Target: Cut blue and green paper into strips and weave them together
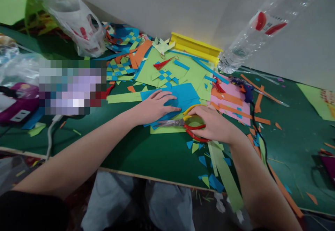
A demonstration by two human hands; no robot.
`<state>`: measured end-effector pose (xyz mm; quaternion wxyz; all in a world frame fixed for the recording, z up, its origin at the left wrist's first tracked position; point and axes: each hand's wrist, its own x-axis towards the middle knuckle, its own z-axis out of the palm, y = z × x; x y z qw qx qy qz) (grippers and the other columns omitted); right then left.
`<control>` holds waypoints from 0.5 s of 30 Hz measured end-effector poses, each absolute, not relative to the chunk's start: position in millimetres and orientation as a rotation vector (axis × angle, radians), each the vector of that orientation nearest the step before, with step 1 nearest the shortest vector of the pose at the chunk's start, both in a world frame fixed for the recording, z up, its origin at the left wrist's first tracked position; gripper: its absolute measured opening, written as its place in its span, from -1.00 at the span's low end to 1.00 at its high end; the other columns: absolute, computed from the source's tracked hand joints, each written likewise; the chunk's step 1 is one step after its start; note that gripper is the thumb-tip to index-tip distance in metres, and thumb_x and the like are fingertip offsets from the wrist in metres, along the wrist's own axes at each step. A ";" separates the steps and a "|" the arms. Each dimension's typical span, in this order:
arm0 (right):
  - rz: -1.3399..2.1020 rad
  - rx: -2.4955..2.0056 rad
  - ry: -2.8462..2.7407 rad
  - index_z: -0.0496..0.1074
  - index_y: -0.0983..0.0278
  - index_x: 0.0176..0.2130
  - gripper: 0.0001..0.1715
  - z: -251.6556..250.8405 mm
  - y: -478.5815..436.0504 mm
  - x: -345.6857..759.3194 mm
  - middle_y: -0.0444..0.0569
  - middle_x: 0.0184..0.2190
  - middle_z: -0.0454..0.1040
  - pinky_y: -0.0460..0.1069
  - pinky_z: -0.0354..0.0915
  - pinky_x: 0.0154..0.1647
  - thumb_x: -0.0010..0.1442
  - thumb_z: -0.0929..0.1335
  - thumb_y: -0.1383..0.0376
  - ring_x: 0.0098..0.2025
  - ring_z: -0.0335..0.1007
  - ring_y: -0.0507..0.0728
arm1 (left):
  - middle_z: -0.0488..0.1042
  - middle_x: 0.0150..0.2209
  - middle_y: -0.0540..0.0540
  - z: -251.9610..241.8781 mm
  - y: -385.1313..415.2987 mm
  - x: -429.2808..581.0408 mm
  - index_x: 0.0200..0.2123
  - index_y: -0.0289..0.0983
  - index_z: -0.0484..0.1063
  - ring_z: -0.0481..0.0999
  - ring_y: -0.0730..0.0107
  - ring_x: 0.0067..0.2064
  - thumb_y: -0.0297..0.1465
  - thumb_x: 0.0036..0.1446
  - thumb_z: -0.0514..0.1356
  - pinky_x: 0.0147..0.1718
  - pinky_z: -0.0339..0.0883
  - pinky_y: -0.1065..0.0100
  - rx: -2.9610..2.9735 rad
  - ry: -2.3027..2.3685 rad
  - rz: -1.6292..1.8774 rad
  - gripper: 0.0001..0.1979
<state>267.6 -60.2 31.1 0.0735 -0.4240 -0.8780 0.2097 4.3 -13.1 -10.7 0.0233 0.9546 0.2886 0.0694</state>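
My left hand (157, 107) lies flat with its fingers spread on a sheet of blue paper (187, 93), pressing it to the table. In my right hand (214, 121) is a pair of scissors (197, 128) with yellow and red handles. The blades point left along the near edge of the blue sheet and look slightly parted; whether paper is between them I cannot tell. Green paper (167, 130) shows under the blades. Beyond my hands, a woven blue and green paper piece (164, 76) and a red tassel (162, 64) rest on a large green sheet (149, 72).
Against the wall stand a yellow plastic holder (196, 46) and a large clear bottle (261, 28). A glue gun (246, 89) trails a black cord at right. Left are a bagged cup (81, 28) and a purple power strip (21, 105). Paper scraps (202, 160) litter the green table (146, 154).
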 end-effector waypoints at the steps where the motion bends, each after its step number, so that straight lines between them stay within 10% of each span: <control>1: 0.629 -1.269 -2.635 0.32 0.17 -0.06 -0.63 30.4 -60.8 266.1 0.04 0.00 0.49 0.17 0.15 0.03 0.12 0.40 0.22 0.02 0.42 0.26 | 0.18 0.29 -0.14 -10.8 -12.7 4.0 0.24 0.00 0.29 0.01 0.04 0.37 -0.24 0.33 0.09 0.32 -0.10 -0.03 2.954 0.885 0.214 -0.58; 15: 0.565 -1.201 -2.683 0.31 0.19 -0.05 -0.67 30.1 -65.3 257.6 0.05 -0.02 0.50 0.14 0.15 -0.06 0.20 0.37 0.18 -0.02 0.43 0.25 | 0.18 0.30 -0.10 -14.0 -11.7 3.3 0.23 0.02 0.29 0.01 0.09 0.38 -0.35 0.36 0.02 0.32 -0.09 -0.03 2.943 0.877 0.246 -0.59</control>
